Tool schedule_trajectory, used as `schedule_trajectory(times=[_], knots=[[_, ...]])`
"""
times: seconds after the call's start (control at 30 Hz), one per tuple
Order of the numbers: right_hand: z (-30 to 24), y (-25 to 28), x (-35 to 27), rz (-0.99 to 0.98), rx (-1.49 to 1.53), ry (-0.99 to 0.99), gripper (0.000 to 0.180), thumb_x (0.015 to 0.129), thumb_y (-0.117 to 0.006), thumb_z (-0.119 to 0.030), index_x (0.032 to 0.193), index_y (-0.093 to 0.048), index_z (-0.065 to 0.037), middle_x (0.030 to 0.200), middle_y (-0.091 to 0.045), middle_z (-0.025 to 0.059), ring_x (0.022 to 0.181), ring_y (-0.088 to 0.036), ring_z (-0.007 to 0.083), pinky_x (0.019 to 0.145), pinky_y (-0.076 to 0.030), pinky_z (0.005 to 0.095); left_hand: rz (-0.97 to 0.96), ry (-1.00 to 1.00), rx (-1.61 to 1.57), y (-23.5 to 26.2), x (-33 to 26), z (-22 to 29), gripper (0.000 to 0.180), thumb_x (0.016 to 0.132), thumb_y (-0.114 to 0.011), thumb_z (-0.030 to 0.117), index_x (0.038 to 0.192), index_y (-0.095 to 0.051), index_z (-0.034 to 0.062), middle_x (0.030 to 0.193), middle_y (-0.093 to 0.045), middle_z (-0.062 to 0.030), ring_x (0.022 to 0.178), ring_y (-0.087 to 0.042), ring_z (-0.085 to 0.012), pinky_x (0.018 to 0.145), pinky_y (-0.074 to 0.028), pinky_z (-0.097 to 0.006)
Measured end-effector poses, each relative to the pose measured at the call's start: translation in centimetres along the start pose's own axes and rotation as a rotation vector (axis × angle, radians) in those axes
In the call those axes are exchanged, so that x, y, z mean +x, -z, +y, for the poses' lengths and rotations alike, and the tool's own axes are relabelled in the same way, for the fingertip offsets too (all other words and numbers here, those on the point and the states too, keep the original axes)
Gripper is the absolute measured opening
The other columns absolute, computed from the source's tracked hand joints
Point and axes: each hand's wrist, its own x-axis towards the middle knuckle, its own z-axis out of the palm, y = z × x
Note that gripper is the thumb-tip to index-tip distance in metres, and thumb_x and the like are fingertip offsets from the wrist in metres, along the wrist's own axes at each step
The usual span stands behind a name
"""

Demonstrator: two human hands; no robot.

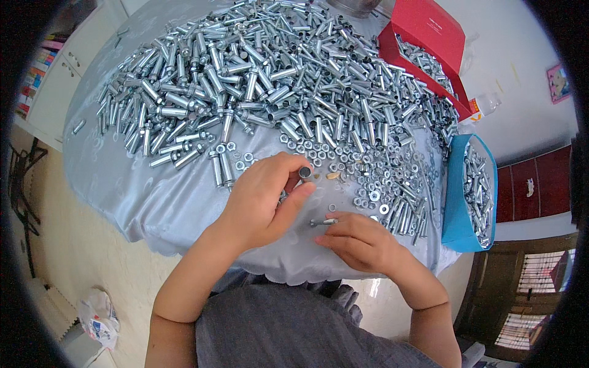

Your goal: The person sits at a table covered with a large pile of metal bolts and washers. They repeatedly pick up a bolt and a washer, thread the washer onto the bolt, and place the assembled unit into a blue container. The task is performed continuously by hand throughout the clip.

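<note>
Over the near part of the table, my left hand (261, 199) is closed round a metal sleeve (305, 173), its dark open end showing between thumb and fingers. To its right and nearer to me, my right hand (363, 242) pinches a small bolt (319, 222) that points left. The bolt and the sleeve are apart. A loose washer (332, 208) lies just beyond my right fingers. Several assembled anchor bolts (221, 167) rest beside my left hand on its far left side. Beyond both hands spread many loose nuts (362, 178) and a row of bare bolts (404, 214).
A big heap of metal sleeves and anchor bolts (245, 73) covers the far table. A red box (423, 30) of metal parts stands far right, and a blue bin (457, 196) of bolts stands at the right edge. The tablecloth (141, 202) is silvery and slick.
</note>
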Motion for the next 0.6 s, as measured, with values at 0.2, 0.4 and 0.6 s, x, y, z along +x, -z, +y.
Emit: schedule_trajectory(times=[0.2,0.4,0.6], knots=[[-0.25,-0.18,0.52,-0.022,-0.044,0.022,0.033,0.065,-0.059,-0.002,0.097,-0.059,-0.001,0.09,-0.056,0.01,0.091,-0.058,0.0297,0.076,-0.05,0.0366,-0.021,0.036,0.001,0.05,-0.05,0.08,0.021,0.081,-0.055,0.014,0.097,-0.048,0.0028,0.074,-0.052,-0.0094,0.063,-0.051,-0.0247,0.058,-0.04,-0.034],[-0.26,-0.35,0.78,-0.012,-0.041,0.031,0.032,0.064,-0.059,-0.001,0.096,-0.059,-0.001,0.09,-0.056,0.0095,0.09,-0.058,0.0288,0.078,-0.049,0.037,-0.015,0.055,-0.023,-0.09,-0.22,-0.01,0.019,0.081,-0.056,0.014,0.097,-0.051,0.0044,0.072,-0.05,-0.0073,0.06,-0.047,-0.0179,0.056,-0.039,-0.028],[-0.17,-0.3,0.54,0.005,-0.011,0.034,0.032,0.063,-0.059,-0.001,0.095,-0.06,-0.001,0.089,-0.056,0.0094,0.088,-0.058,0.0281,0.081,-0.049,0.0387,-0.051,0.049,-0.065,-0.22,-0.3,0.03,0.019,0.082,-0.057,0.014,0.097,-0.052,0.0052,0.071,-0.049,-0.0059,0.058,-0.044,-0.0142,0.054,-0.037,-0.026]])
